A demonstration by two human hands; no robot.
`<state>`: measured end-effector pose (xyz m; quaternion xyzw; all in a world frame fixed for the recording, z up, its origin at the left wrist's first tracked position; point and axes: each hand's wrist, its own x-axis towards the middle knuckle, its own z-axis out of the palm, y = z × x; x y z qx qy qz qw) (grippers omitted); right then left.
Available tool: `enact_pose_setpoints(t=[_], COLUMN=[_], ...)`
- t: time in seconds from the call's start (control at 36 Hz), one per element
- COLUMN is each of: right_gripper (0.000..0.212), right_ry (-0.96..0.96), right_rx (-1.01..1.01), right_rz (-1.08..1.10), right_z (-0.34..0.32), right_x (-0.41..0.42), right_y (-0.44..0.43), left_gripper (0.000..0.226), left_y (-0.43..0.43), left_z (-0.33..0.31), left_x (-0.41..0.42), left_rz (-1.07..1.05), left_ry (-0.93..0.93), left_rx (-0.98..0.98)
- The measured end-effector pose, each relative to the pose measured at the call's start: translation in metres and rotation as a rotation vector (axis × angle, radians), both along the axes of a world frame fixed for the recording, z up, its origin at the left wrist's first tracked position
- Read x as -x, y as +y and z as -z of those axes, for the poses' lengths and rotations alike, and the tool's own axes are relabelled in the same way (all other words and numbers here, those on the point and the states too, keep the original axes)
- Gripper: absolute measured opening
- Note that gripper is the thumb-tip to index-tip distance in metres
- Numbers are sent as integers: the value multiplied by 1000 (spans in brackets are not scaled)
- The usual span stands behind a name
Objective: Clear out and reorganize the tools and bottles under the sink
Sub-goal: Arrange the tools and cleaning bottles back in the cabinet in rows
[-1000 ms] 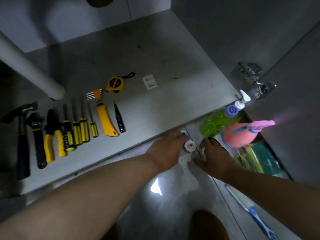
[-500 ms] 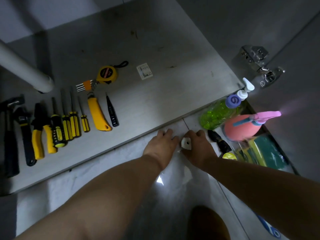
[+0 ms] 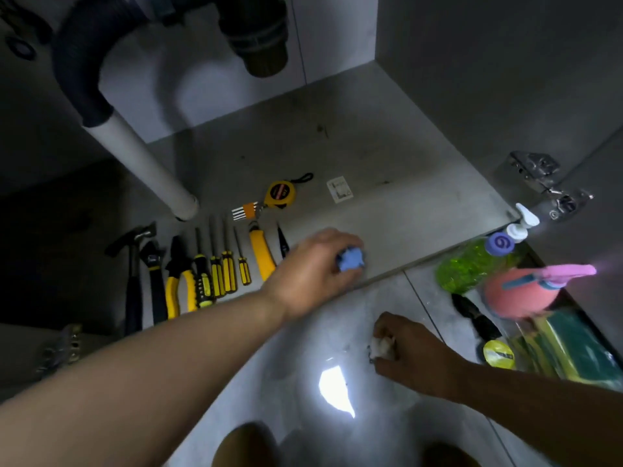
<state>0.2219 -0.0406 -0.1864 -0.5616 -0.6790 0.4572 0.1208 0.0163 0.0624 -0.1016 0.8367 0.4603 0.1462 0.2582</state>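
My left hand [image 3: 312, 267] grips a small blue object [image 3: 351, 259] just above the front edge of the cabinet floor [image 3: 404, 217]. My right hand [image 3: 409, 352] is on the tiled floor and pinches a small white roll [image 3: 381, 346]. Tools lie in a row on the cabinet floor at the left: a hammer [image 3: 133, 264], a wrench [image 3: 155, 281], yellow pliers [image 3: 178, 284], several screwdrivers [image 3: 222, 267] and a yellow utility knife [image 3: 261, 254]. Behind them sit a yellow tape measure [image 3: 279, 194] and a hex key set [image 3: 244, 210]. At the right stand a green soap bottle [image 3: 472, 264] and a pink spray bottle [image 3: 519, 291].
A white drain pipe [image 3: 145, 166] comes down to the cabinet floor at the left, under the black trap [image 3: 256, 32]. A door hinge [image 3: 546, 183] sticks out at the right. A black brush with a yellow tag [image 3: 499, 353] and green-yellow packets [image 3: 573, 348] lie on the floor at the right.
My left hand rose from the floor to the cabinet edge with the blue object. My right hand drew back toward me with the white roll. The view tilted up, showing the pipes.
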Motion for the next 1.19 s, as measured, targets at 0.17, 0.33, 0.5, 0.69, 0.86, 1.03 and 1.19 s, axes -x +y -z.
enact_pose_setpoints(t=[0.17, 0.33, 0.5, 0.69, 0.86, 1.03, 1.19], right_gripper=[31, 30, 32, 28, 29, 28, 54], right_ry=[228, 190, 75, 30, 20, -10, -97], right_rx=[-57, -331, -378, -386, -363, -324, -236], right_rz=[71, 200, 275, 256, 250, 213, 78], right_z=[-26, -39, -35, -27, -27, -38, -68], right_x=[26, 30, 42, 72, 92, 92, 44], right_y=[16, 59, 104, 130, 128, 123, 98], left_gripper=[38, 26, 27, 26, 40, 34, 33], left_y=[66, 94, 105, 99, 79, 61, 25], left_z=[16, 38, 39, 32, 20, 1, -24], left_x=[20, 28, 27, 34, 45, 53, 35], left_rz=[-425, -521, -491, -471, -439, -411, -310], left_ry=[-101, -40, 84, 136, 102, 131, 140], left_rx=[40, 43, 29, 2, 9, -28, -51])
